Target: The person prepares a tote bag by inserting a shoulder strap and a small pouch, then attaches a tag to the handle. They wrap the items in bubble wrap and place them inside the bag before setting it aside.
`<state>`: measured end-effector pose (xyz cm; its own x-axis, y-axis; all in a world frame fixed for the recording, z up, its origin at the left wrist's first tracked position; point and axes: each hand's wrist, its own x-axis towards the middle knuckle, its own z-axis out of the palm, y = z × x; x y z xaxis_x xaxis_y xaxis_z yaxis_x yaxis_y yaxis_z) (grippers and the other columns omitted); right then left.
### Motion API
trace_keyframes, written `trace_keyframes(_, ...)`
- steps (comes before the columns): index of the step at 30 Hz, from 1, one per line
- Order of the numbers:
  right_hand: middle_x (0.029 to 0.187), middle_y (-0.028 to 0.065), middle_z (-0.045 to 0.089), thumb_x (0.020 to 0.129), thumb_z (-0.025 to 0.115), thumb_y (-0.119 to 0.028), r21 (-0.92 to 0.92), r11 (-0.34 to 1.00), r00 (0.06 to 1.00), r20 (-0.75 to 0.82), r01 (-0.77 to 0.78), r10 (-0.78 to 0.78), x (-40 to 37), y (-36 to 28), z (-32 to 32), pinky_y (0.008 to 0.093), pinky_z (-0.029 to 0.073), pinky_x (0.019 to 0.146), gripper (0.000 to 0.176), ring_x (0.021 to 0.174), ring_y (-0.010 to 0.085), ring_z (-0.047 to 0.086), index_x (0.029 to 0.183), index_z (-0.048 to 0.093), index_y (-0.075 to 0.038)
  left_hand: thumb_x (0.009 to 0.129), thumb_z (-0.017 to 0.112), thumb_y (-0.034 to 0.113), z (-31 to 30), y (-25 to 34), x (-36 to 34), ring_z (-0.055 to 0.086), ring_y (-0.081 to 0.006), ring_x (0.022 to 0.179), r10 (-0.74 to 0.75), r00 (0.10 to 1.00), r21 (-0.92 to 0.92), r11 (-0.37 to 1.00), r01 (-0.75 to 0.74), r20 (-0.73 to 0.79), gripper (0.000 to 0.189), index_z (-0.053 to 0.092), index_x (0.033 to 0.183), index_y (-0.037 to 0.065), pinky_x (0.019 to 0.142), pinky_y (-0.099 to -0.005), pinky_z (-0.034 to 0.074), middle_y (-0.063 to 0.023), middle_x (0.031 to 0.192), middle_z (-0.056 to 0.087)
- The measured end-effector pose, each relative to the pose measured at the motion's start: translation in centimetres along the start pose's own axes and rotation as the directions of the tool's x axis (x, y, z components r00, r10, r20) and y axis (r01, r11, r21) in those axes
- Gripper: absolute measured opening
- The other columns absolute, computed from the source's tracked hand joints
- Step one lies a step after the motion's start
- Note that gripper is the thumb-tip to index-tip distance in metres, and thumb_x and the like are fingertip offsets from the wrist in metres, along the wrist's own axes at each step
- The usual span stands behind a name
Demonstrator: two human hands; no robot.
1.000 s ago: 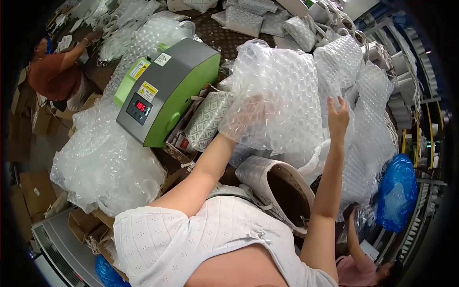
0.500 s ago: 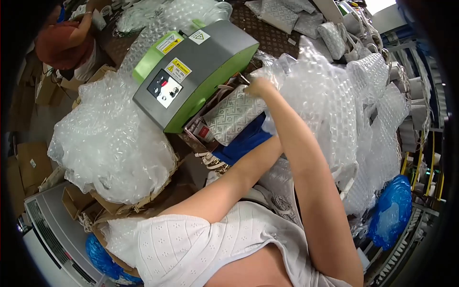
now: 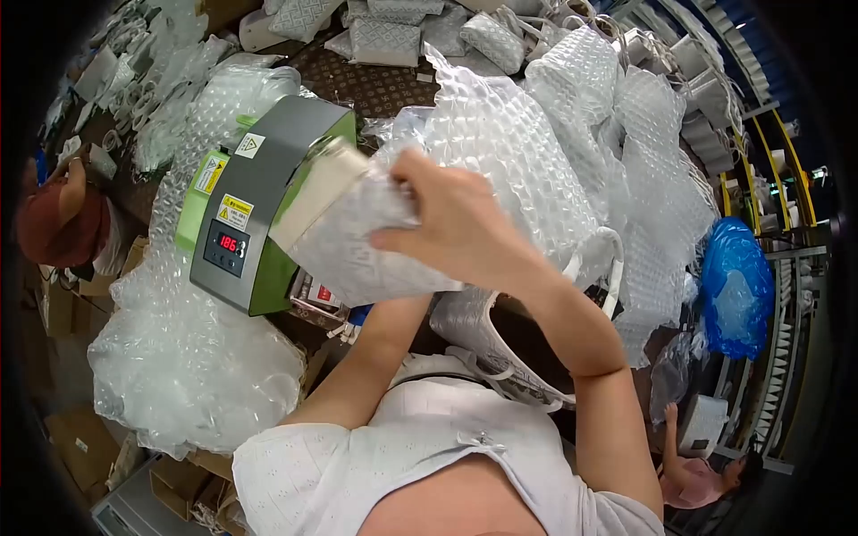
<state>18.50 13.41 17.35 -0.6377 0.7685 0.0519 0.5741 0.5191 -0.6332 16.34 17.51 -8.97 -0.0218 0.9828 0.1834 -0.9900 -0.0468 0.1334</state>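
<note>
A white patterned pouch (image 3: 344, 246) with a beige band along one edge is tilted up in front of the machine. My right hand (image 3: 447, 219) grips its right side, thumb on the near face and fingers bent over the upper edge. The pouch hides my left hand; only the forearm shows, reaching up beneath it. Just left of the pouch stands a grey and green machine (image 3: 277, 170) with a lit red display. Close to my body sits an open white handbag (image 3: 465, 326) with a raised handle and a dark inside.
Bubble wrap (image 3: 509, 134) is heaped to the right, and air-cushion film (image 3: 197, 366) bulges at the left. Patterned bags (image 3: 384, 40) lie at the back. A blue plastic bundle (image 3: 737, 286) is at far right. One person (image 3: 67, 219) works at left, another (image 3: 697, 482) at lower right.
The patterned pouch has come up from beside the machine in my right hand, tilting as it rises. My view has turned, so the machine appears further left.
</note>
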Motion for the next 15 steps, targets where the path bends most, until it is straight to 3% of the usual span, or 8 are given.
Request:
trace_keyframes(1, 0.084, 0.0145, 0.062, 0.066, 0.076, -0.017, 0.049, 0.996, 0.996, -0.048, -0.070, 0.073, -1.9, 0.0, -2.7, 0.0304, 0.047, 0.069, 0.047, 0.081, 0.0213, 0.063, 0.101, 0.052, 0.003, 0.090, 0.038, 0.050, 0.1, 0.7, 0.0, 0.041, -0.0283, 0.118, 0.025, 1.000, -0.005, 1.000, -0.025, -0.008, 0.061, 0.031, 0.134, 0.009, 0.100, -0.0415, 0.032, -0.0126, 0.132, 0.040)
trace_keyframes(3, 0.091, 0.0097, 0.062, 0.070, 0.074, -0.012, 0.567, 0.820, 0.952, -0.204, -0.075, 0.228, -6.0, 2.1, -6.2, 0.0280, 0.048, 0.074, 0.040, 0.083, 0.0180, 0.061, 0.101, 0.052, 0.002, 0.090, 0.036, 0.052, 0.3, 1.7, 0.3, 0.040, -0.0287, 0.121, 0.061, 0.998, -0.015, 0.998, -0.061, -0.018, 0.063, 0.030, 0.137, 0.009, 0.102, -0.0420, 0.031, -0.0126, 0.134, 0.038)
trace_keyframes(5, 0.097, 0.0075, 0.061, 0.075, 0.070, -0.007, 0.660, 0.727, 0.833, -0.500, 0.190, 0.236, -9.2, 4.5, -8.4, 0.0298, 0.048, 0.079, 0.034, 0.085, 0.0178, 0.060, 0.102, 0.051, 0.001, 0.091, 0.034, 0.054, 0.6, 3.6, 0.7, 0.039, -0.0291, 0.123, 0.086, 0.996, 0.021, 0.996, -0.086, -0.019, 0.066, 0.028, 0.139, 0.009, 0.104, -0.0424, 0.030, -0.0127, 0.137, 0.037)
trace_keyframes(7, 0.098, 0.0087, 0.061, 0.077, 0.069, -0.005, 0.687, 0.676, 0.684, -0.629, 0.266, 0.370, -11.5, 6.9, -9.1, 0.0303, 0.048, 0.080, 0.032, 0.086, 0.0167, 0.059, 0.102, 0.051, 0.001, 0.092, 0.033, 0.055, 1.9, 6.5, 1.6, 0.037, -0.0295, 0.126, 0.056, 0.998, 0.195, 0.979, -0.058, 0.018, 0.068, 0.026, 0.141, 0.009, 0.107, -0.0428, 0.029, -0.0128, 0.140, 0.035)
trace_keyframes(9, 0.097, 0.0087, 0.061, 0.077, 0.069, -0.006, 0.674, 0.690, 0.626, -0.663, 0.262, 0.411, -13.1, 9.7, -8.8, 0.0299, 0.047, 0.080, 0.032, 0.086, 0.0160, 0.059, 0.101, 0.050, 0.000, 0.090, 0.031, 0.060, 7.2, 8.8, 2.2, 0.035, -0.0302, 0.128, -0.023, 0.999, 0.451, 0.892, 0.034, -0.029, 0.072, 0.025, 0.142, 0.010, 0.107, -0.0431, 0.026, -0.0132, 0.141, 0.034)
trace_keyframes(11, 0.096, 0.0086, 0.060, 0.076, 0.071, -0.007, 0.647, 0.725, 0.511, -0.717, 0.237, 0.474, -14.1, 11.9, -8.0, 0.0293, 0.046, 0.080, 0.032, 0.085, 0.0145, 0.058, 0.099, 0.050, -0.001, 0.091, 0.030, 0.060, 16.3, 10.4, 3.0, 0.036, -0.0301, 0.128, -0.070, 0.943, 0.481, 0.846, 0.230, -0.327, 0.072, 0.027, 0.141, 0.008, 0.107, -0.0452, 0.025, -0.0137, 0.141, 0.034)
trace_keyframes(12, 0.096, 0.0086, 0.060, 0.076, 0.071, -0.007, 0.647, 0.721, 0.514, -0.718, 0.247, 0.469, -14.5, 12.3, -7.6, 0.0293, 0.046, 0.080, 0.032, 0.085, 0.0145, 0.058, 0.099, 0.050, -0.001, 0.091, 0.029, 0.060, 18.4, 10.5, 3.3, 0.036, -0.0301, 0.128, -0.078, 0.884, 0.471, 0.823, 0.318, -0.461, 0.072, 0.028, 0.140, 0.007, 0.106, -0.0463, 0.024, -0.0140, 0.141, 0.034)
trace_keyframes(15, 0.092, 0.0084, 0.059, 0.075, 0.074, -0.010, 0.414, 0.907, 0.399, -0.847, 0.082, 0.350, -15.0, 12.7, -6.3, 0.0268, 0.045, 0.079, 0.034, 0.083, 0.0130, 0.056, 0.095, 0.047, -0.002, 0.094, 0.030, 0.054, 15.0, 12.6, 4.0, 0.038, -0.0295, 0.127, 0.066, 0.858, 0.534, 0.806, 0.256, -0.510, 0.067, 0.032, 0.137, 0.003, 0.105, -0.0490, 0.025, -0.0148, 0.139, 0.037)
